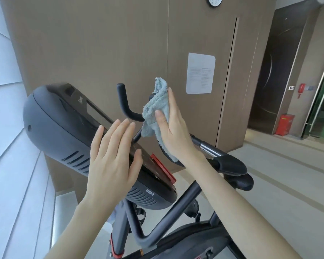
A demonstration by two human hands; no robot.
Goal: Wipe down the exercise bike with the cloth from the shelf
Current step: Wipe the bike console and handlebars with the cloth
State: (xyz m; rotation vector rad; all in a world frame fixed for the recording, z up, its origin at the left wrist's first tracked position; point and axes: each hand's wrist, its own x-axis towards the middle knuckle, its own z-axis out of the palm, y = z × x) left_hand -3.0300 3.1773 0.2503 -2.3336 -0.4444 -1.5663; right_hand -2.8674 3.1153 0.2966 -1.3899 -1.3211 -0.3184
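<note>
Your left hand [112, 161] lies flat, fingers spread, on the console [64, 128]; your right hand [174, 131] pinches the cloth [155, 109] at the handlebar [125, 105].

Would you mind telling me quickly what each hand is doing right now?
Left hand: open, fingers straight, against the bike console.
Right hand: holding the light blue cloth, thumb pressed over it.

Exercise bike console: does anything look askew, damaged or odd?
Nothing stands out. The console looks intact, the left hand open beside it; the right hand holds the cloth at the handlebar. The wall slants too, so the tilt is the camera's.
</note>
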